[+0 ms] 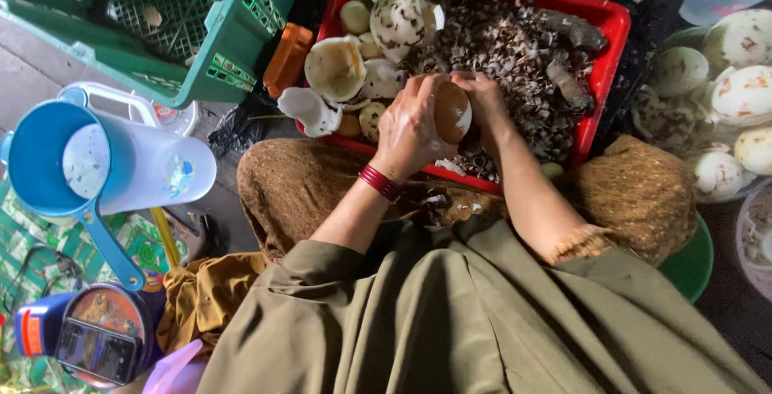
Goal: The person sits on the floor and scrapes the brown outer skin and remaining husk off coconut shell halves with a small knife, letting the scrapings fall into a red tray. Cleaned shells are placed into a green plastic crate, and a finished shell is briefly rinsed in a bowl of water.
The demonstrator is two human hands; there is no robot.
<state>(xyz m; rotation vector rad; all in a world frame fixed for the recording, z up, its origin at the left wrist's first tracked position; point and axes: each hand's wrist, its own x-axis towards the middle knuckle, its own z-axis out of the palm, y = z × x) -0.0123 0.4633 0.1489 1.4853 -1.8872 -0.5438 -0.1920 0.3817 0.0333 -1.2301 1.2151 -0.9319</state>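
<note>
My left hand [408, 130] cups a round brown-and-white peeled fruit [451, 112] over the near edge of a red crate [613, 34]. My right hand [486, 98] closes on the same fruit from the far side. Red bangles circle my left wrist. The crate holds a heap of brown peelings [507, 48] on its right and several pale cut pieces [336, 67] on its left. Both hands are over my knees, which are covered by brown cloth.
A green plastic crate [201, 32] lies tilted at the upper left. A white jug with a blue scoop [96, 165] stands at left, a round tin [100, 334] below it. A bowl of pale peeled fruits [724, 112] sits at right.
</note>
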